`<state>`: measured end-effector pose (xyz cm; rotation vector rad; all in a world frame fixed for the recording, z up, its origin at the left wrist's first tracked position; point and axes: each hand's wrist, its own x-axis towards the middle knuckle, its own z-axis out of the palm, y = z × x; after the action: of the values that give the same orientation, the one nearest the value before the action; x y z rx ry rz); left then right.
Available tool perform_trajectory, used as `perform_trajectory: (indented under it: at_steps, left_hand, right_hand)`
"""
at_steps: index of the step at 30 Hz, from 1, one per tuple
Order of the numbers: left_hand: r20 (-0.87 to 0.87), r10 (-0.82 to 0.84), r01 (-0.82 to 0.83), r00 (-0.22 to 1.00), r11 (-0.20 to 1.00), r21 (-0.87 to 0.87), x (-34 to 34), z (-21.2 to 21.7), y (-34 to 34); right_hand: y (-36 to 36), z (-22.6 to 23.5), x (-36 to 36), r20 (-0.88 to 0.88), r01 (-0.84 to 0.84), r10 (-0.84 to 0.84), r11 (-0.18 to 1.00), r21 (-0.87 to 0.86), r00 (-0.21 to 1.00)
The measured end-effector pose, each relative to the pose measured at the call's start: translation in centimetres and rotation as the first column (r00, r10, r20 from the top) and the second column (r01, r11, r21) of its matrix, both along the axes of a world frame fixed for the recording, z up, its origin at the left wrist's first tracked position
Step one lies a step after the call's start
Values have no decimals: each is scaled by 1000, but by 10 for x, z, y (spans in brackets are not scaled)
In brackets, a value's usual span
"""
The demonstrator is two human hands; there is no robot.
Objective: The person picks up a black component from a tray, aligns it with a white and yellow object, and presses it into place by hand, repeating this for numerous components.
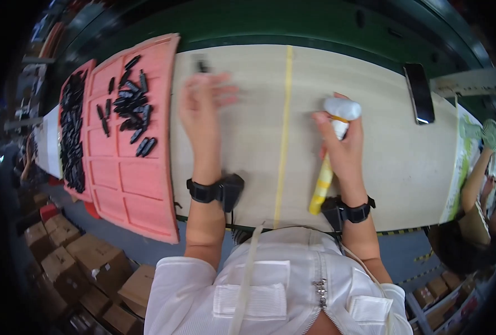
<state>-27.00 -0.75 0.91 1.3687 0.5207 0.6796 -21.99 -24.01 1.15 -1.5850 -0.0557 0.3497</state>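
Note:
My left hand (203, 100) is over the pale table just right of the pink tray, blurred by motion. A small black piece (203, 67), partly smeared, shows at the far edge of its fingers; whether they grip it I cannot tell. Right of the yellow line, my right hand (346, 139) is closed around a long tube (323, 184) with a yellow lower body. Its upper part is white with an orange-yellow band, topped by a pale rounded end (342, 107). Several black elongated pieces (133, 103) lie loose on the ribbed pink tray (142, 190).
More black pieces (74, 128) fill a second pink tray at far left. A yellow line (285, 128) crosses the table (253, 156). A phone (419, 92) lies at the far right. Beyond are a small green fan (491, 134) and another person's arm (472, 178). Cardboard boxes (94, 257) stand below left.

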Motion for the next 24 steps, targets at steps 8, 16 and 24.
perform_trajectory:
  at_steps: [8, 16, 24]
  left_hand:
    - [185, 518, -427, 835, 822, -376, -18, -1, 84]
    - [-173, -448, 477, 877, 772, 420, 100, -1, -15]
    - [-391, -119, 386, 913, 565, 730, 285, -42, -60]
  right_hand:
    - [1, 2, 0, -12, 37, -37, 998, -58, 999]
    - [-3, 0, 6, -35, 40, -39, 999, 22, 999]
    - [-3, -3, 3, -63, 6, -1, 998, 68, 998]
